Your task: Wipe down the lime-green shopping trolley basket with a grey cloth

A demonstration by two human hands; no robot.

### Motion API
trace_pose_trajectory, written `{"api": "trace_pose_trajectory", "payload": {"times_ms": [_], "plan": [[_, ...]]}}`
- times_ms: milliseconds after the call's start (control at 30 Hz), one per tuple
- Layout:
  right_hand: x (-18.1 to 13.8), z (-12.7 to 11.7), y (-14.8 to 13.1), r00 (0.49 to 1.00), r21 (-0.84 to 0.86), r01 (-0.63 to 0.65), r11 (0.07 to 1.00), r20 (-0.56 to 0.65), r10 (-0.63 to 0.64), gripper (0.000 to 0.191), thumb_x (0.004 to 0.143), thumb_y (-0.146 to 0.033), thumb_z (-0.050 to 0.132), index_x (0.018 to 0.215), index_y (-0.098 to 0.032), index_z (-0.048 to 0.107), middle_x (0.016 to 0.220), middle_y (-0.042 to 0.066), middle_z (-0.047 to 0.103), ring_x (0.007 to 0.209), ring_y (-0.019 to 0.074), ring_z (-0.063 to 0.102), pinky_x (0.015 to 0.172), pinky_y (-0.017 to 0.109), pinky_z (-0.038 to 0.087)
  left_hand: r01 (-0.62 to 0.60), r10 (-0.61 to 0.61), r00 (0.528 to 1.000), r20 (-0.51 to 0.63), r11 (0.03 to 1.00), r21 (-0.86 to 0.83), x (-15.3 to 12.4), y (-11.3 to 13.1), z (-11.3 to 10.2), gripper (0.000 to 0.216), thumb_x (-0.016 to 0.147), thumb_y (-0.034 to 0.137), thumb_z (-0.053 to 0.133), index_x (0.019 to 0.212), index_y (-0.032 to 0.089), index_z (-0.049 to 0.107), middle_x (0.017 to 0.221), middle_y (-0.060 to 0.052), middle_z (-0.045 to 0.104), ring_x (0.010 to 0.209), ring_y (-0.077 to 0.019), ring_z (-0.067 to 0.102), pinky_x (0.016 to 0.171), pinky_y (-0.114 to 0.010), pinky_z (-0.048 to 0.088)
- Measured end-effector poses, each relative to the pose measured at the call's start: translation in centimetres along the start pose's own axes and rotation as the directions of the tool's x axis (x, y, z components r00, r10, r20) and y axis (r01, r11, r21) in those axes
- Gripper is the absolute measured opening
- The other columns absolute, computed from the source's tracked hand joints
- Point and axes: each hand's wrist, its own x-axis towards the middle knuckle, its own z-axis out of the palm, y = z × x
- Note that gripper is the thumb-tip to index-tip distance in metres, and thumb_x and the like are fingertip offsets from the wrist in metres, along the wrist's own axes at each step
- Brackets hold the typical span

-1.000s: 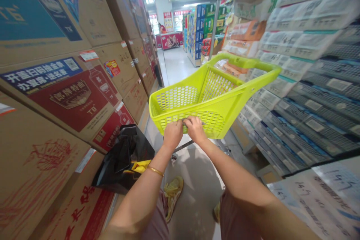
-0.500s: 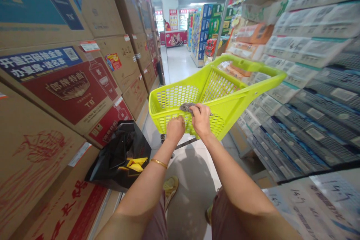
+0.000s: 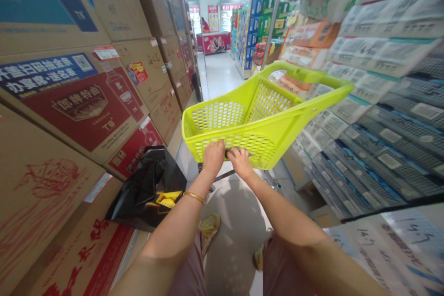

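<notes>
A lime-green plastic shopping cart stands sideways before me, its basket low on the left and its handle rising to the right. My left hand is closed at the lattice side wall, its fingertips hooked at the holes. Close beside it, my right hand presses a grey cloth flat against the same wall, below the rim. The fingers hide most of the cloth.
Stacked cardboard cartons line the left side, with a black bag at their foot. On the right are shelves of packaged paper goods. A metal post rises behind the cart. Tiled floor runs on ahead.
My right hand has moved down from the cart's top rim to the lattice wall with the cloth. My left hand stays nearly in place, shifted slightly up and left.
</notes>
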Motion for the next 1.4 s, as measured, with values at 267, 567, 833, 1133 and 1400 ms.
{"api": "trace_pose_trajectory", "payload": {"times_ms": [267,567,833,1133,1400], "plan": [[2.1,-2.5,-0.1,0.988,0.012,-0.058,0.998,-0.139,0.059,0.023,0.089,-0.021,0.041,0.1,-0.025,0.061,0.103,0.006,0.054,0.087,0.0198,0.038,0.075,0.032,0.029,-0.003,0.003,1.0,0.007,1.0,-0.029,-0.1,-0.1,0.0,0.026,0.093,0.023,0.029,0.102,0.015,0.051,0.084,-0.008,0.063,0.086,-0.0181,0.058,0.075,-0.028,0.039],[4.5,-4.4,0.0,0.919,0.039,-0.156,0.987,-0.36,0.16,0.024,0.089,-0.02,0.041,0.099,-0.025,0.062,0.102,0.007,0.052,0.089,0.0193,0.038,0.078,0.033,0.029,-0.025,0.026,0.999,0.026,0.999,-0.047,-0.3,0.1,0.0,0.026,0.092,0.022,0.031,0.101,0.014,0.054,0.086,-0.01,0.064,0.085,-0.0185,0.058,0.075,-0.029,0.04],[1.2,-1.1,-0.1,0.993,-0.023,-0.059,0.998,-0.107,0.056,0.025,0.089,-0.022,0.04,0.103,-0.026,0.06,0.107,0.006,0.055,0.089,0.0202,0.037,0.077,0.034,0.027,-0.029,0.029,0.999,0.021,0.999,-0.035,-0.3,0.1,-0.1,0.025,0.089,0.016,0.034,0.104,0.013,0.053,0.087,-0.01,0.064,0.087,-0.0204,0.058,0.075,-0.03,0.041],[-0.1,-1.0,-0.7,0.996,-0.038,0.032,0.999,0.087,-0.028,0.025,0.091,-0.024,0.036,0.099,-0.027,0.06,0.11,0.006,0.054,0.09,0.0209,0.038,0.076,0.033,0.027,-0.021,0.021,0.999,0.032,1.0,-0.015,-0.3,0.0,-0.2,0.024,0.091,0.019,0.032,0.105,0.014,0.051,0.089,-0.009,0.064,0.088,-0.0197,0.057,0.075,-0.029,0.04],[3.6,-4.7,0.0,0.967,0.043,-0.139,0.989,-0.209,0.145,0.025,0.087,-0.017,0.041,0.103,-0.023,0.059,0.105,0.009,0.052,0.09,0.0207,0.039,0.078,0.034,0.029,-0.016,0.017,0.999,0.038,0.999,-0.027,-0.3,0.1,-0.4,0.023,0.089,0.015,0.034,0.104,0.014,0.052,0.089,-0.009,0.064,0.088,-0.0187,0.058,0.076,-0.029,0.04]]}}
